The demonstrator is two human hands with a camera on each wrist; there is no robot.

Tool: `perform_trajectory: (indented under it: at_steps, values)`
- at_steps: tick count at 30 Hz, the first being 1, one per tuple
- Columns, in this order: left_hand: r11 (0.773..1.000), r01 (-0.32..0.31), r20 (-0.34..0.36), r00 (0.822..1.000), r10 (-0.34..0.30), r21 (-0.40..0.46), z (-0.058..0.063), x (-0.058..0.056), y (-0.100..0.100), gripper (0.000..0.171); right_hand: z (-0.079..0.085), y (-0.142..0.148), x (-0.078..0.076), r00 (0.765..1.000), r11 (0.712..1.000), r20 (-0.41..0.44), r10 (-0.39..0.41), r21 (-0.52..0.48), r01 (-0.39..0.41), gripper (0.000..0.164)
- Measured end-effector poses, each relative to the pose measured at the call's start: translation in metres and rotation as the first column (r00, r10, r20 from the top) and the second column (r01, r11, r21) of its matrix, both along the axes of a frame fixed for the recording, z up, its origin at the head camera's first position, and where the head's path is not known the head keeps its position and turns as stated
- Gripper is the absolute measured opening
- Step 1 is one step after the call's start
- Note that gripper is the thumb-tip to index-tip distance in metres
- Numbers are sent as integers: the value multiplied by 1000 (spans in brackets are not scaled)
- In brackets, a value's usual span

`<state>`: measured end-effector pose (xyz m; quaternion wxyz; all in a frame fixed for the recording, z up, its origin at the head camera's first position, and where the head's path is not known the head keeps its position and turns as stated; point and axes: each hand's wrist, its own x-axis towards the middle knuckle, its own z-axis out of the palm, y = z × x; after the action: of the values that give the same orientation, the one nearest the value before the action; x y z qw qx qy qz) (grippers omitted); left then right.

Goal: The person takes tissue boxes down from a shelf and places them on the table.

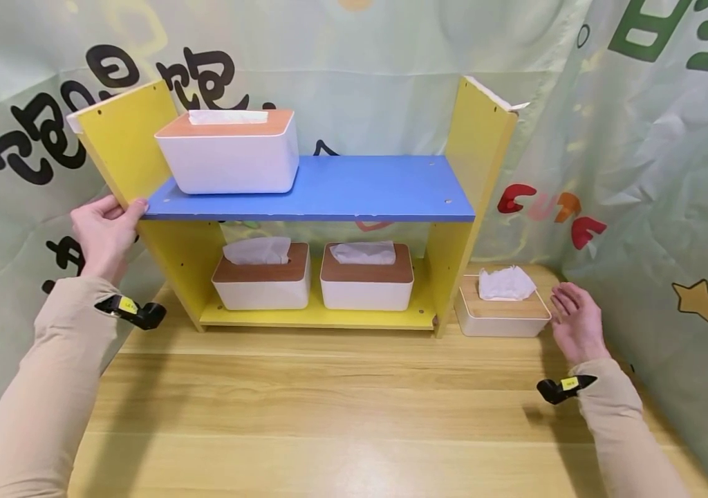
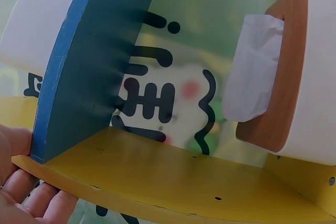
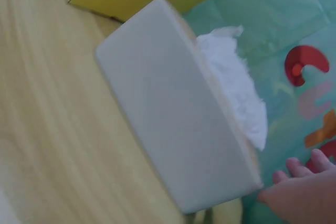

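Observation:
My left hand (image 1: 105, 232) grips the left side panel (image 2: 157, 177) of a yellow and blue shelf unit (image 1: 304, 216). Its thumb lies by the front corner of the blue board and its fingers are round the panel's outer side. At the right, my right hand (image 1: 578, 324) is beside a tissue box (image 1: 503, 326) with a light wood lid and a white tissue on top. The fingers are loosely bent, their tips right at the box's right end. In the right wrist view, the same box (image 3: 173, 114) shows its pale long side, with the hand (image 3: 302, 192) near its lower corner.
A large white tissue box (image 1: 229, 162) stands on the blue board, at its left. Two smaller boxes with brown lids, one left (image 1: 261, 294) and one right (image 1: 366, 294), sit on the yellow bottom board. A printed curtain (image 1: 379, 111) hangs behind the wooden table (image 1: 341, 408).

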<state>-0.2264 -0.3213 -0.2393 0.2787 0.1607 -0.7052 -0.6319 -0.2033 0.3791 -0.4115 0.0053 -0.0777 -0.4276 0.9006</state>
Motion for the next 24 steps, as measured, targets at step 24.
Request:
perform_trajectory:
  at_steps: [24]
  values:
    - [1000,-1,-29,1000,1,-4,-2,-1,0,51,84,-57,11,923,937,-173,-343,3,348,18]
